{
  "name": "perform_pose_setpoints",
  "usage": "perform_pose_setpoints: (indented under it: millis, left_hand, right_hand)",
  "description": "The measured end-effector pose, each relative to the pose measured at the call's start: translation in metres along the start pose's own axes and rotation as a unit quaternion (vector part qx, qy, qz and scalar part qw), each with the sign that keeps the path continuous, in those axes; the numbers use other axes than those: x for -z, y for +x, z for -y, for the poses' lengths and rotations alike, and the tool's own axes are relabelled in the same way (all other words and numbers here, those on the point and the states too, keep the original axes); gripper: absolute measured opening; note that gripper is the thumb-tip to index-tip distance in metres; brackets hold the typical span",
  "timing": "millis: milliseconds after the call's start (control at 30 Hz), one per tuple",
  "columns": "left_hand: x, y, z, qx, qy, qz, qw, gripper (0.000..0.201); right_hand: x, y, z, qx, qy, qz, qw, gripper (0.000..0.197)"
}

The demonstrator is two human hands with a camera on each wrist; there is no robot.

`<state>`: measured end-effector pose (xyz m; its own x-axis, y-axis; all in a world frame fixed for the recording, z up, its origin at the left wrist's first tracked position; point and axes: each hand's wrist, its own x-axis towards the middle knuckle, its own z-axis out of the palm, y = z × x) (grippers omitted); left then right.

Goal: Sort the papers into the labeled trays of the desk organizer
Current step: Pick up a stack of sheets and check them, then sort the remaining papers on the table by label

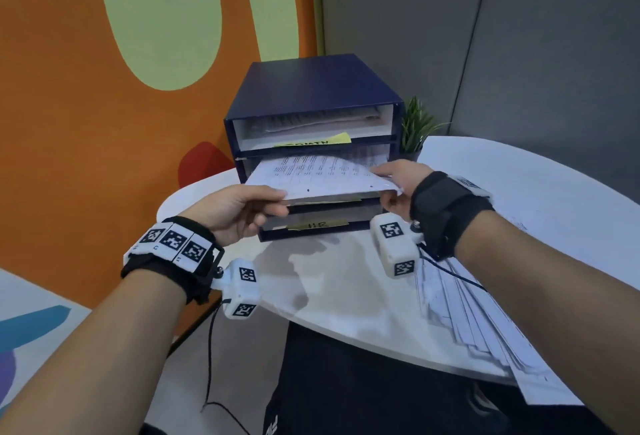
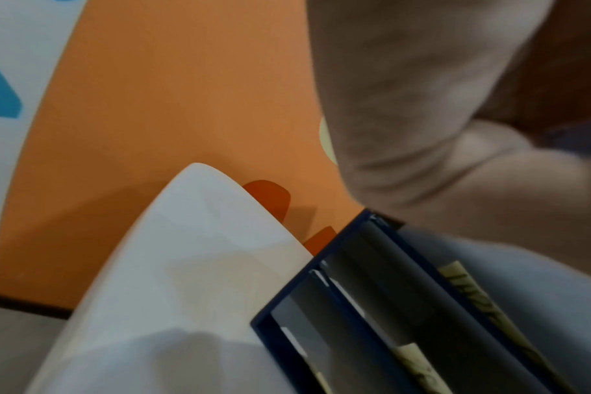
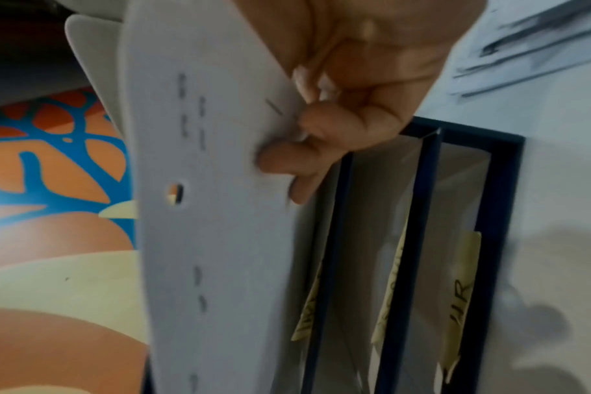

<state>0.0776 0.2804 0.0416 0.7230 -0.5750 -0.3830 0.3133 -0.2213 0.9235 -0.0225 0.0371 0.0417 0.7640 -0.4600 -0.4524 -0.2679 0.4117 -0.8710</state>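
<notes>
A dark blue desk organizer [image 1: 311,88] with several stacked trays stands at the back of the white table [image 1: 346,282]. Yellow labels mark the tray fronts; the bottom one [image 1: 320,225] reads HR. A stapled, punched printed paper [image 1: 322,174] lies half inside the second tray from the top. My left hand [image 1: 256,204] pinches its near left corner. My right hand [image 1: 393,181] pinches its near right corner, thumb on top. The right wrist view shows the fingers [image 3: 287,157] under the paper [image 3: 220,213] beside the trays [image 3: 429,240]. The left wrist view shows the organizer frame [image 2: 355,306].
A fanned pile of printed papers [image 1: 485,327] lies on the table's right side, overhanging the near edge. A small green potted plant [image 1: 417,129] stands right of the organizer. An orange patterned wall [image 1: 86,122] is to the left and a grey partition [image 1: 519,36] behind.
</notes>
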Motion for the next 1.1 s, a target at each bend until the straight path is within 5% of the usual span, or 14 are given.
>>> perform_pose_setpoints:
  millis: [167,333,433,500,567,633,667,733,800,967,1033,1100]
  left_hand:
    - [0.003,0.009,0.01,0.042,-0.029,-0.042,0.998,0.006]
    - [-0.008,0.031,0.008,-0.043,-0.095,-0.098,0.99,0.015]
    - [-0.018,0.037,0.003,-0.104,-0.185,-0.091,0.973,0.014]
    - [-0.022,0.036,0.002,-0.13,-0.223,-0.085,0.962,0.019]
    - [-0.023,0.033,0.002,-0.141,-0.239,-0.078,0.958,0.021]
    - [-0.024,0.028,0.004,-0.142,-0.236,-0.053,0.96,0.028]
    - [-0.025,0.026,0.005,-0.14,-0.225,-0.038,0.964,0.036]
    - [-0.03,0.023,0.007,-0.134,-0.193,-0.011,0.972,0.046]
    - [-0.043,0.022,0.009,-0.127,-0.153,0.005,0.98,0.049]
    - [-0.108,0.033,0.011,-0.099,-0.036,0.058,0.993,0.041]
    - [-0.141,0.04,0.013,-0.086,0.017,0.084,0.993,0.032]
    - [-0.172,0.045,0.016,-0.074,0.065,0.116,0.988,0.024]
  right_hand:
    - [-0.017,0.013,0.009,0.031,0.031,-0.027,0.999,0.018]
    - [-0.014,0.014,-0.009,0.002,-0.028,0.011,1.0,0.01]
    - [-0.015,0.024,-0.004,0.041,0.034,-0.004,0.999,0.009]
    - [-0.021,0.033,0.003,0.078,0.076,-0.017,0.994,0.037]
    - [-0.026,0.037,0.009,0.075,0.112,-0.038,0.99,0.04]
    - [-0.03,0.043,0.001,0.148,-0.117,-0.111,0.976,0.041]
    - [-0.032,0.041,0.0,0.15,-0.128,-0.094,0.976,0.041]
    - [-0.026,0.034,0.003,0.077,0.097,0.017,0.992,0.036]
    - [-0.012,0.02,0.004,0.059,0.136,0.03,0.989,0.043]
    - [0.059,-0.018,0.016,0.108,0.031,0.022,0.993,0.028]
    - [0.098,-0.026,0.015,0.133,-0.077,-0.033,0.987,0.017]
    - [0.14,-0.029,0.008,0.141,-0.246,-0.12,0.951,0.009]
